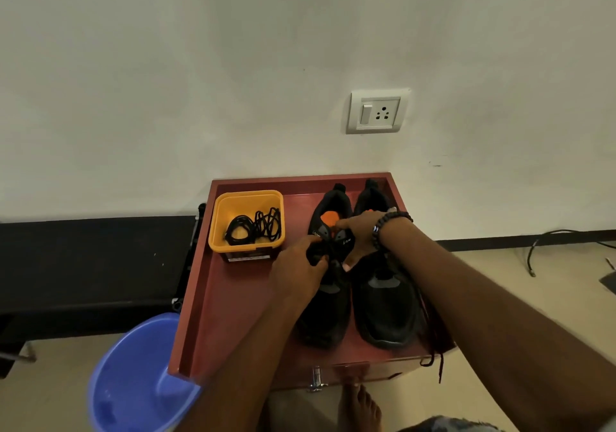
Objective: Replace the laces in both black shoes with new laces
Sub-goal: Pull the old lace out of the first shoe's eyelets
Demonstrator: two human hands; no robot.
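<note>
Black left shoe (328, 301) has both hands, left (298, 270) and right (358, 235), curled in grip round its tongue.

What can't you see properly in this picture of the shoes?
Head view only:
- Lacing of the left shoe: covered by the left hand and right hand.
- What the fingers are gripping: too dark to tell lace from tongue.
- How many laces lie in the yellow tub: they are tangled.
- The tub's label: too small.
- Blue bucket: cut off by the bottom edge.
</note>
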